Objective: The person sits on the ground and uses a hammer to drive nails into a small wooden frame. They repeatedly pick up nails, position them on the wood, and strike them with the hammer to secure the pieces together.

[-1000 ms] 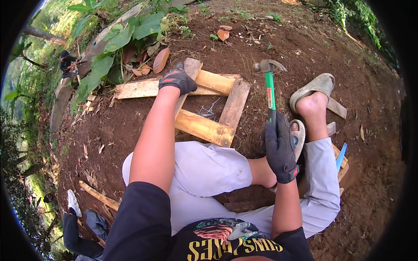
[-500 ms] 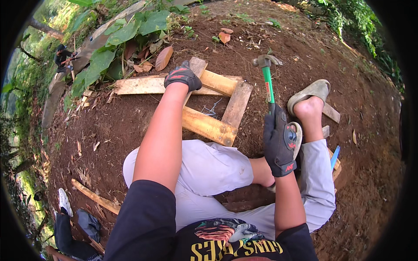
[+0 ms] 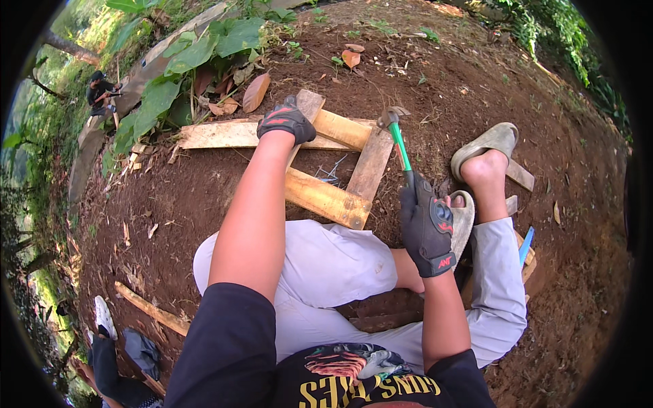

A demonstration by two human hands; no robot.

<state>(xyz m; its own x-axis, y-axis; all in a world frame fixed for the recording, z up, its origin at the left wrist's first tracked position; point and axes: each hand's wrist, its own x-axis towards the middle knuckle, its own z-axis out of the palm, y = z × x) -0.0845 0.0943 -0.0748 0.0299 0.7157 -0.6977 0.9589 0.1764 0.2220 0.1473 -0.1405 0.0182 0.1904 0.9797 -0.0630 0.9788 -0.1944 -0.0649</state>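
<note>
A wooden frame (image 3: pixel 326 198) of several short boards lies on the soil in front of me. My left hand (image 3: pixel 286 121), in a black and red glove, is closed on its left board (image 3: pixel 310 102); the fingers' grip is partly hidden. In my gloved right hand (image 3: pixel 427 228) is a claw hammer (image 3: pixel 401 148) with a green and black handle. Its metal head is over the far end of the frame's right board (image 3: pixel 371 162); whether they touch I cannot tell. Thin shiny nails (image 3: pixel 329 171) lie on the soil inside the frame.
A long plank (image 3: pixel 218 134) runs behind the frame's far left side. Broad-leaved plants (image 3: pixel 160 98) grow beyond it. My sandalled foot (image 3: pixel 486 160) and a blue-handled tool (image 3: pixel 525 246) are at the right. One person (image 3: pixel 102 94) is far left, another's leg (image 3: pixel 112 367) lower left.
My right hand has moved slightly left, and the hammer has tilted left, bringing its head down and across to the frame's right board. My left hand stays on the frame.
</note>
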